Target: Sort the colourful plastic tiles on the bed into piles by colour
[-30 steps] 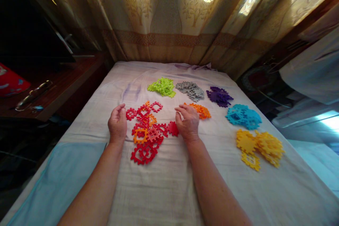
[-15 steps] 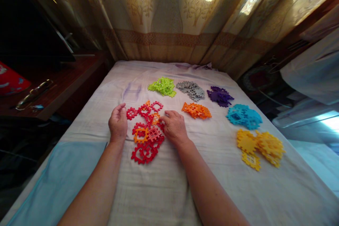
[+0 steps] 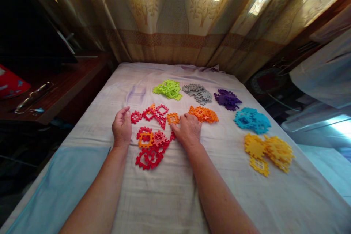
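My left hand (image 3: 122,126) rests on its edge on the sheet, left of the red pieces (image 3: 150,157), with its fingers loosely curled and apart and nothing in them. An orange square piece (image 3: 173,118) touches the thumb side of my right hand (image 3: 188,128), whose fingertips point down between that piece and the orange pile (image 3: 205,114). Whether those fingers pinch the piece is hidden. An orange frame (image 3: 146,140) lies over red ones, beside a pinkish-red window piece (image 3: 159,138). More red frames (image 3: 149,114) lie behind, with a bit of orange among them.
Piles of green (image 3: 168,89), grey (image 3: 197,93), purple (image 3: 227,99), blue (image 3: 252,120) and yellow pieces (image 3: 279,152) curve around the right. A light blue cloth (image 3: 65,179) lies at left. Curtains (image 3: 175,25) hang behind; a brown cabinet (image 3: 68,80) stands left.
My right hand has moved right, from the red pieces toward the orange pile. The orange square piece has moved right with it, out from among the red frames. My left hand has stayed put.
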Tool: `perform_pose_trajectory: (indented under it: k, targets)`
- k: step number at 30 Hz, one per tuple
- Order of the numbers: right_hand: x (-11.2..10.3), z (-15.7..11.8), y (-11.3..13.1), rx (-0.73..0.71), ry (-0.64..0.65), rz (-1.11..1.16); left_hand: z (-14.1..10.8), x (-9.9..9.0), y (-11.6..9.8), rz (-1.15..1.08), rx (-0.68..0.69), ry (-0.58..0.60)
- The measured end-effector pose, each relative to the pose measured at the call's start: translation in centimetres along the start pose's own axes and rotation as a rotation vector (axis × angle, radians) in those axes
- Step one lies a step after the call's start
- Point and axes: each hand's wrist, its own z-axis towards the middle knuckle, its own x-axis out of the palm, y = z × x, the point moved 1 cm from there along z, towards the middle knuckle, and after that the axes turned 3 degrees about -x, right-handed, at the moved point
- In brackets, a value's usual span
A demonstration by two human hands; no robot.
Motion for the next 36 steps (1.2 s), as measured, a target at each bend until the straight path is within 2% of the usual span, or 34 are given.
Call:
perform_pose_trajectory:
  k: [8,12,15,18,21,24,27,36]
  targets:
    - [0.6,0.1,0.5,-0.037,-0.043,0.12,0.0,0.0,0.1,0.0,0.009,0.002]
    - [0.3,0.6,0.0,-0.028,-0.048,0.294,0.1,0.0,0.1,0.009,0.018,-0.003]
    - [-0.4,1.4,-1.9,0.026,-0.073,0.488,0.1,-0.1,0.0,0.026,0.012,-0.008]
    - [-1.7,2.2,-5.5,0.122,-0.218,0.57,0.1,-0.1,0.1,0.019,0.006,-0.01]
    - [-2.7,2.6,-9.4,0.294,-0.362,0.538,0.1,-0.1,0.2,0.014,0.003,-0.007]
    - [-2.9,2.5,-11.8,0.431,-0.412,0.455,0.1,-0.1,0.1,0.022,0.0,-0.008]
    - [-2.4,2.4,-12.6,0.474,-0.428,0.398,0.1,-0.1,0.0,0.026,-0.004,-0.006]
    - [-1.3,2.4,-12.8,0.407,-0.499,0.263,0.0,0.0,0.1,0.013,0.004,-0.011]
